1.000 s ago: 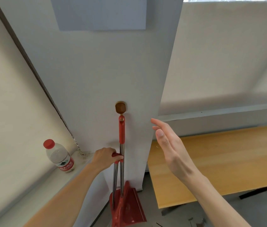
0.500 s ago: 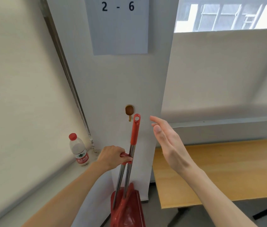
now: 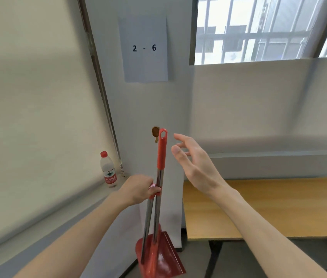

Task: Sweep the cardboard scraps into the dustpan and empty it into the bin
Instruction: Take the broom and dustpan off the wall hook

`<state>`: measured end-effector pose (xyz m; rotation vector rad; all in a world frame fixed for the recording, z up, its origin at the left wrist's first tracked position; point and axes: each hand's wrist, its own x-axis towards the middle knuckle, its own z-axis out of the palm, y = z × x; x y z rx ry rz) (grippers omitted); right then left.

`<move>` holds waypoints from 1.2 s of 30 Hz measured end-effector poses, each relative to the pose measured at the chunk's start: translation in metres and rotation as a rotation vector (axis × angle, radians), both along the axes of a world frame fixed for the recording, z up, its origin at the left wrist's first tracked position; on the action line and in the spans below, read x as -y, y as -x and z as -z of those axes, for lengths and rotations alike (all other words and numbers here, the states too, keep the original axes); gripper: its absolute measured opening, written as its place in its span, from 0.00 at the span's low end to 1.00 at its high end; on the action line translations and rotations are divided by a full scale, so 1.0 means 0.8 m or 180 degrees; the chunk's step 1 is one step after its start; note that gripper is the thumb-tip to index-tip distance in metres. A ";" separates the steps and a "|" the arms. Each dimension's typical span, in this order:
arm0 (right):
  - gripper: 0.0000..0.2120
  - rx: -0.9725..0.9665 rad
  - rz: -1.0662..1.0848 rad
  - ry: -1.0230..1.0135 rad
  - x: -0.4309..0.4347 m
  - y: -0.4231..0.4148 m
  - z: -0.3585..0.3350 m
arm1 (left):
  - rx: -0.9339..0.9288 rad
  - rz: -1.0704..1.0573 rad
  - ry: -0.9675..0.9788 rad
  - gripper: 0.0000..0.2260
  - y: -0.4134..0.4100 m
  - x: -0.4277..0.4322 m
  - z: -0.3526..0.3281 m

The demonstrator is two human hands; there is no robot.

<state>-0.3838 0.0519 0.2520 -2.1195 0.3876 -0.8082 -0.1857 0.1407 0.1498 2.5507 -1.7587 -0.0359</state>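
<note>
A red dustpan (image 3: 164, 255) hangs low in front of the grey pillar, with two metal poles rising from it. The longer pole ends in a red broom handle (image 3: 162, 149) with a hanging loop, tilted just off the brown wall hook (image 3: 155, 131). My left hand (image 3: 140, 189) is shut on the red clip that joins both poles. My right hand (image 3: 196, 167) is open, fingers spread, just right of the red handle and not touching it. No cardboard scraps or bin are in view.
A water bottle (image 3: 108, 170) with a red cap stands on the sill at left. A wooden table (image 3: 278, 207) extends to the right of the pillar. A paper sheet marked "2 - 6" (image 3: 144, 49) hangs on the pillar; a barred window (image 3: 258, 29) is upper right.
The broom and dustpan set came off the wall hook and now leans right, away from it. My view tilted upward. My right hand stays open near the handle.
</note>
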 end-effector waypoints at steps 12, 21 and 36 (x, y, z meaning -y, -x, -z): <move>0.31 -0.0593 0.0155 0.1691 -0.083 0.185 0.010 | 0.0431 0.0135 0.0192 0.17 0.218 -0.094 0.001; 0.14 -0.1308 0.0161 0.4471 -0.149 0.259 -0.009 | 0.0336 0.0400 0.0277 0.19 0.317 -0.141 0.030; 0.09 -0.4755 -0.0156 0.5124 -0.264 0.331 0.006 | 0.0418 0.0910 0.0568 0.16 0.457 -0.222 0.055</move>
